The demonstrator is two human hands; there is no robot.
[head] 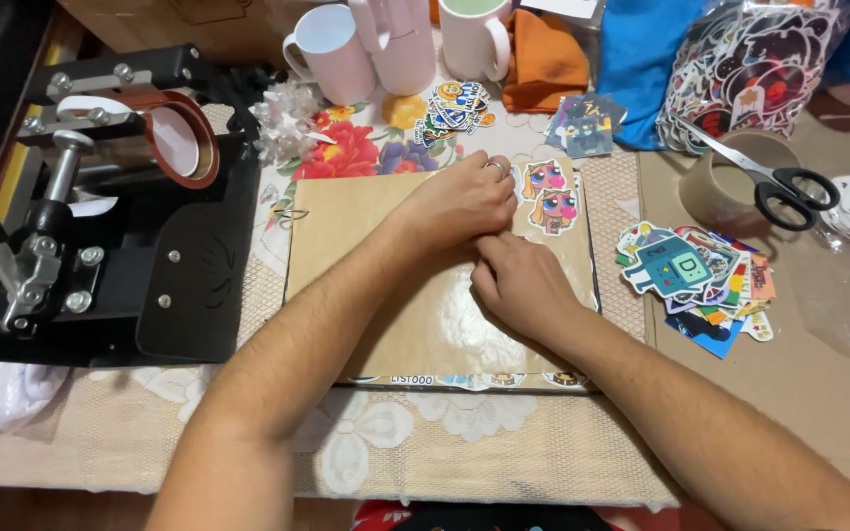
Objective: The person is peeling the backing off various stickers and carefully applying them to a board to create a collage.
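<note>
Album (366, 226), brown kraft pages under a glossy film, lies right of the black mug press (110, 216); film looks thin, limp and clingy, best pinched at its edge. Left hand (459, 202) presses flat on the page, fingers loosely curled, grasping nothing. Right hand (523, 285), just below it, pinches at the film.

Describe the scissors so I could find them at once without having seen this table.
Start at the brown album page under both hands, then look right, past the pile of stickers. The scissors lie across a roll of clear tape; nothing else nearby has steel blades and black loop handles.
</note>
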